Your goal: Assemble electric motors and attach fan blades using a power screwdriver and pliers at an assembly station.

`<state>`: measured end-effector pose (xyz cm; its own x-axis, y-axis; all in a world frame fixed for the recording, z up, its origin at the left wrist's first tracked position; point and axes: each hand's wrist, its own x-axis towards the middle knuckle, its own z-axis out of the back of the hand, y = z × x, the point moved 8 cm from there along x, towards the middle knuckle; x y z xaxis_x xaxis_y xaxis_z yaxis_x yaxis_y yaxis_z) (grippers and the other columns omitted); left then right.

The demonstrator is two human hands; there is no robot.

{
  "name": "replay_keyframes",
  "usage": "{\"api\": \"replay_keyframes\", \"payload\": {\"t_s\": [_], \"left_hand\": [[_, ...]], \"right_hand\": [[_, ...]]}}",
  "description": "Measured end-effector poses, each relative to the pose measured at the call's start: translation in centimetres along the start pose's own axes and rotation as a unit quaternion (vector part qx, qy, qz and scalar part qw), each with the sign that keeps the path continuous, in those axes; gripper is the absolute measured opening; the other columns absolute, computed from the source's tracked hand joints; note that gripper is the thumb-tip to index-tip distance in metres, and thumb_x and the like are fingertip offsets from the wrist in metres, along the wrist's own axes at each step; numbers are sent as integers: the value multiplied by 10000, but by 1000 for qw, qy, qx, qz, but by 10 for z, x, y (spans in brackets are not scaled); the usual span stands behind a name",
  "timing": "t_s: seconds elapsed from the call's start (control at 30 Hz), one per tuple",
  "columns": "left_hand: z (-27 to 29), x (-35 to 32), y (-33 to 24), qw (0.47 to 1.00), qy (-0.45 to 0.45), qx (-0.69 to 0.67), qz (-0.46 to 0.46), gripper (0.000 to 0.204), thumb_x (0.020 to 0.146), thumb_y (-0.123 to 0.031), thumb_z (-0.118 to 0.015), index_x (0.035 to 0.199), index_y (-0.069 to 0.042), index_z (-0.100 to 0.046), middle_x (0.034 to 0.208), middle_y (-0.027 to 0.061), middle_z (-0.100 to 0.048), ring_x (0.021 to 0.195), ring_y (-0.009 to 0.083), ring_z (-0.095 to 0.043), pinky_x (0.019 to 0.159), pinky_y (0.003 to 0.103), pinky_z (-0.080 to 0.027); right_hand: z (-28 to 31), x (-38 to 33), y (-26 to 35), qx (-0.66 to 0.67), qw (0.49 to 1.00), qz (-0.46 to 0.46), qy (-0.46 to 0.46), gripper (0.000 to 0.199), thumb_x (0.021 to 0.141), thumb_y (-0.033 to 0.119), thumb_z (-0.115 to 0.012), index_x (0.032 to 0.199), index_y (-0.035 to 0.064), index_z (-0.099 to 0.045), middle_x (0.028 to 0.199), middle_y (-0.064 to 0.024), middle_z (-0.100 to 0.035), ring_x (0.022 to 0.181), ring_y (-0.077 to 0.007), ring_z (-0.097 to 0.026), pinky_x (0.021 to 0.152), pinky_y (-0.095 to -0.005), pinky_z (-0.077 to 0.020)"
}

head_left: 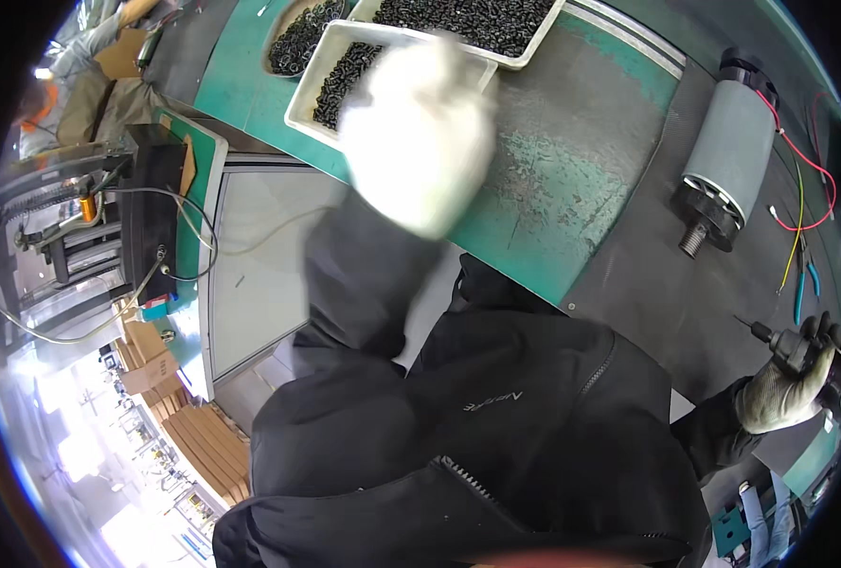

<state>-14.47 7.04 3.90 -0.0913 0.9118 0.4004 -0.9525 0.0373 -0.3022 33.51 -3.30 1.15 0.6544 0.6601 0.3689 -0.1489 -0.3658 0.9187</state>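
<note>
My left hand, in a white glove, is over a small white tray at the far edge of the workbench. It is smeared by motion, so its fingers and anything in them cannot be made out. Small black parts, perhaps screws, lie in the tray, partly hidden behind the glove. At the lower right, my gloved right hand is wrapped round a dark power screwdriver. Its thin bit points left, toward the bench. A grey cylindrical motor with black ends and a threaded shaft lies beyond that hand.
Behind the small tray are a larger white tray of black parts and a round container. Blue-handled pliers and red and yellow-green wires lie by the motor. A person is at the far left, near machinery.
</note>
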Motion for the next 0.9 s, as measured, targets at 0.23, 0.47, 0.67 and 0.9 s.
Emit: {"api": "replay_keyframes", "payload": {"t_s": [0.23,0.47,0.67,0.9], "left_hand": [[-47,31,102,992,65,108,-8,248,824,-213,-629,952,-1,-649,914,204,-659,885,362,-638,790,400,-506],[-45,32,100,986,41,162,24,218,819,-249,-612,880,-40,-618,906,170,-655,824,335,-650,740,413,-529],[-46,30,106,992,55,115,11,227,830,-245,-628,900,-29,-641,890,171,-665,841,329,-653,749,391,-524],[-46,33,108,989,104,95,32,192,829,-212,-624,872,-28,-658,851,174,-667,824,328,-650,766,406,-508]], "right_hand": [[-13,2,4,-58,998,34,-11,340,917,84,-555,1173,-136,-515,1173,-218,-577,1019,-317,-613,924,-420,-518],[-17,7,-7,58,997,-41,12,379,887,111,-602,1174,-124,-524,1121,-203,-591,959,-289,-605,851,-381,-515],[-34,3,-3,67,997,-34,20,338,864,97,-632,1112,-117,-553,1036,-222,-609,931,-271,-601,845,-378,-498],[-34,4,-2,97,993,-64,37,315,856,62,-630,1112,-105,-552,1047,-213,-608,934,-287,-606,831,-406,-516]]}}
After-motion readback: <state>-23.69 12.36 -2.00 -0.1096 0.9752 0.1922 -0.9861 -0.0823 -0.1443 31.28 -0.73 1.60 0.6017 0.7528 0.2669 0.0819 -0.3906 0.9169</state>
